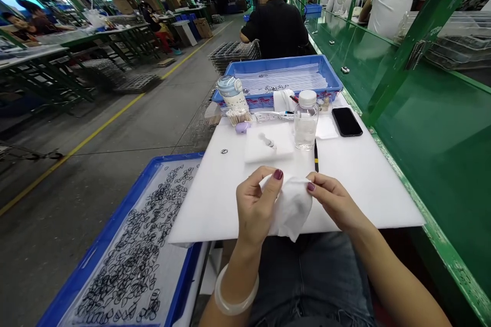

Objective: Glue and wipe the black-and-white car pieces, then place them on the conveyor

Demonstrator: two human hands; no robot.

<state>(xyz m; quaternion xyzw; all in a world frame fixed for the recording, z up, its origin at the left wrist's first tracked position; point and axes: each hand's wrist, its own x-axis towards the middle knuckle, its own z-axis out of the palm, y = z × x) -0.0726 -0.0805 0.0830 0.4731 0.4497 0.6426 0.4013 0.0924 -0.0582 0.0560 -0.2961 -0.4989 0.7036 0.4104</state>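
A crumpled white cloth (293,209) hangs between my two hands above the near edge of the white board (215,199). My left hand (257,204) pinches its left side, thumb on top. At the upper right corner, my right hand (332,196) grips it between thumb and fingers. Whether anything small is wrapped inside is hidden. Just beyond lie a white foam pad (255,150) with a small whitish piece (268,141) on it, a clear bottle (306,122) with a white cap, and a black and yellow tool (316,158). One dark ring (224,152) rests to the left.
At lower left is a blue tray (169,265) full of dark rings. A blue bin (333,74), a patterned cup (232,94), cotton swabs (238,116), a purple case (242,127) and a phone (347,121) stand around the board's far side. A green bench (433,127) runs along the right.
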